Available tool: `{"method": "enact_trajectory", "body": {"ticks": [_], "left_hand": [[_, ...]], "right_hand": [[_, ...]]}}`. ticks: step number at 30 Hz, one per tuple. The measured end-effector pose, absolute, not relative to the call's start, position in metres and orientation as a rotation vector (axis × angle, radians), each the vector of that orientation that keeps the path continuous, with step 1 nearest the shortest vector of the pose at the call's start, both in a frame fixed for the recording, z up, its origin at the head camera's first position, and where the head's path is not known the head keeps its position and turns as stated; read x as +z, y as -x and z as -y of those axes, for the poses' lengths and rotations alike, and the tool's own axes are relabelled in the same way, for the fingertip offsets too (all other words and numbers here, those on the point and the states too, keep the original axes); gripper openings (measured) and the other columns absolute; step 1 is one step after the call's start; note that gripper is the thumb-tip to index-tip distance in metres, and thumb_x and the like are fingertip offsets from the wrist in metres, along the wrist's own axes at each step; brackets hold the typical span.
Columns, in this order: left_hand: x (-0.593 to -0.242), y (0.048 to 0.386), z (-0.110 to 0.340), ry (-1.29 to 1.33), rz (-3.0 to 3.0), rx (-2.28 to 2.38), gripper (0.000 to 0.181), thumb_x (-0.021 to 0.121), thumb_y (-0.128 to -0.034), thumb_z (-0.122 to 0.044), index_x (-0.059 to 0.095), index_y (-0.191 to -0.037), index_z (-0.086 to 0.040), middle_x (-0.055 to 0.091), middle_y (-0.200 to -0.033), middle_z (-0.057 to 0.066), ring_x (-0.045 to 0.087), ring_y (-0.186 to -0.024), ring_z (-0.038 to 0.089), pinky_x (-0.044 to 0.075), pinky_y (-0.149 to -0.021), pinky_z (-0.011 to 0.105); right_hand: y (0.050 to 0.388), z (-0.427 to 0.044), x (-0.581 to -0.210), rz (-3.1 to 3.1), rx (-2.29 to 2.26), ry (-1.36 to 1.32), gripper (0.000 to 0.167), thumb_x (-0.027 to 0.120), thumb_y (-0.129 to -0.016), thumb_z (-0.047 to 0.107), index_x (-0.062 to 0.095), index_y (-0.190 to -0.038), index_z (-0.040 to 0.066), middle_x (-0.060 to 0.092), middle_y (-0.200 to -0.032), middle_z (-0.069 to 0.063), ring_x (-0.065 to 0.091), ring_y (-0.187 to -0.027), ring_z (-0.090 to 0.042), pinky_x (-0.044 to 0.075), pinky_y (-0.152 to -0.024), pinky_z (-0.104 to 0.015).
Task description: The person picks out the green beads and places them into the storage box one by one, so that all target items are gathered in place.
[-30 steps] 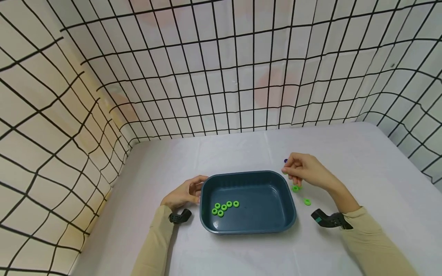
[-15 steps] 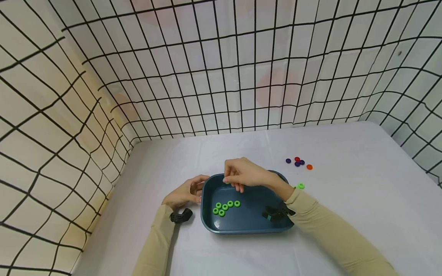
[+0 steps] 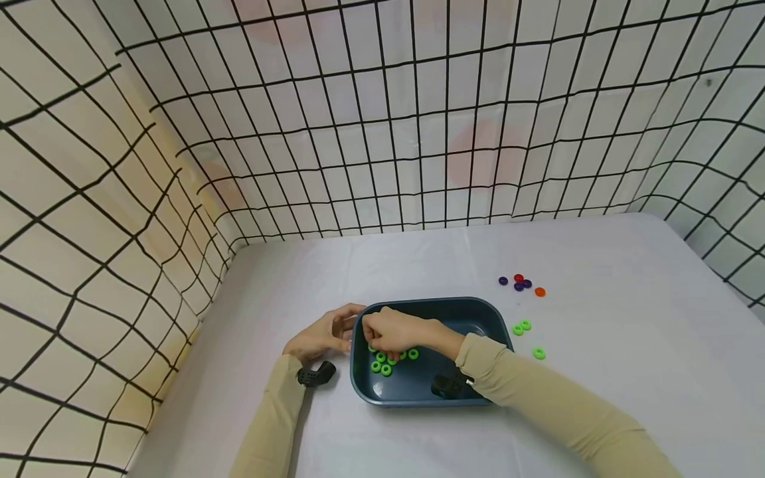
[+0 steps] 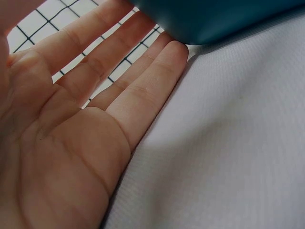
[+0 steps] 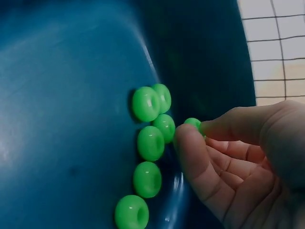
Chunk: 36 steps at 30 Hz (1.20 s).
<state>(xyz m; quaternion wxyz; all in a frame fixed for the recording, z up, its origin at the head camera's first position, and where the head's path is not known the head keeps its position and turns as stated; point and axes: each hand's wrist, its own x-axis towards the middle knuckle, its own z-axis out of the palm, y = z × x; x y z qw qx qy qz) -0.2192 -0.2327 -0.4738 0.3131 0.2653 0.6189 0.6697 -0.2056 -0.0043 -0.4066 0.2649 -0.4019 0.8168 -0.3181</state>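
A dark blue rectangular tray (image 3: pixel 412 388) stands on the white-covered table. My right hand (image 3: pixel 394 328) is inside its left end, pinching a green ring bead (image 5: pixel 192 122) between thumb and index finger. Several green ring beads (image 5: pixel 150 143) lie on the tray floor just beside those fingertips; in the head view the hand partly covers them. At the tray's left side, my left hand (image 3: pixel 319 335) rests with its fingers extended, their tips touching the tray's outer wall (image 4: pixel 200 21). Nothing is in the left palm.
Outside the tray to the right lie several loose beads: green ones (image 3: pixel 518 330), purple ones (image 3: pixel 503 281), a red one (image 3: pixel 518 277) and an orange one (image 3: pixel 540 291). A black net (image 3: pixel 418 139) over white sheeting encloses the table's back and sides.
My right hand has picked up a green bead right of the tray and carried it leftward, then down among the beads at the tray's left end. The left hand has stayed at the tray.
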Motion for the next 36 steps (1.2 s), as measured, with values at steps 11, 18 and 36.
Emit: {"method": "enact_trajectory", "body": {"ticks": [11,18,36], "left_hand": [[-0.473,0.217,0.232,-0.696,-1.636,1.769,0.077,0.087,-0.076,-0.026,0.047,-0.139,-0.007,0.054,-0.137,0.005,0.053,-0.126,0.022,0.045,-0.107,0.03],[-0.475,0.219,0.232,-0.712,-1.622,1.771,0.076,0.087,-0.0762,-0.026,0.048,-0.139,-0.01,0.054,-0.138,0.004,0.053,-0.127,0.021,0.044,-0.107,0.03],[-0.473,0.22,0.232,-0.711,-1.621,1.764,0.07,0.084,-0.0797,-0.017,0.047,-0.138,-0.007,0.055,-0.135,0.007,0.054,-0.125,0.022,0.047,-0.105,0.031]], "right_hand": [[0.205,0.008,-0.417,-2.302,-0.737,1.065,0.008,0.056,-0.098,0.005,0.06,-0.092,0.006,0.058,-0.071,0.002,0.053,-0.048,-0.007,0.044,-0.046,-0.017],[0.206,0.009,-0.417,-2.305,-0.734,1.068,0.008,0.058,-0.097,0.005,0.062,-0.09,0.006,0.059,-0.068,0.001,0.053,-0.047,-0.008,0.043,-0.045,-0.017],[0.207,-0.01,-0.384,-2.316,-0.895,1.166,0.01,0.058,-0.099,0.006,0.065,-0.097,0.0,0.066,-0.071,-0.011,0.059,-0.05,-0.019,0.046,-0.049,-0.019]]}}
